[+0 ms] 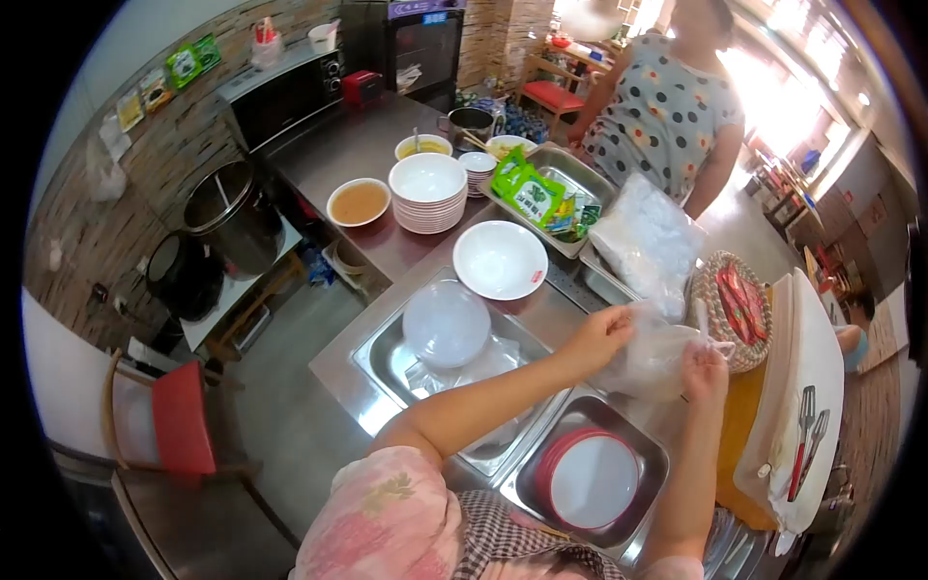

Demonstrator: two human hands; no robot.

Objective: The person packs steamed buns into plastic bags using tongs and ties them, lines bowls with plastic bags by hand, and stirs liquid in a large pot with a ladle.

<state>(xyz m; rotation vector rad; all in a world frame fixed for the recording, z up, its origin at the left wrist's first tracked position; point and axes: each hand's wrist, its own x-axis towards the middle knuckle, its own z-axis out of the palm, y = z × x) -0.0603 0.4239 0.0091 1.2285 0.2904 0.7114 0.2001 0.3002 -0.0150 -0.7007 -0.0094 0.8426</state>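
Observation:
A thin clear plastic bag is stretched between my two hands. My left hand pinches one side of it, with the fingers closed. On the other side, my right hand grips the bag near a narrow white strip whose kind I cannot make out. Just beyond my hands lies a big bundle of clear plastic bags on a metal tray. To the right of it sits a woven basket with red packets. A large white bowl stands left of my left hand.
Red-rimmed plates are stacked in a steel basin. Round translucent lids rest in another basin. Behind are stacked white bowls, a bowl of brown liquid and green packets. A person stands across the counter. Forks lie right.

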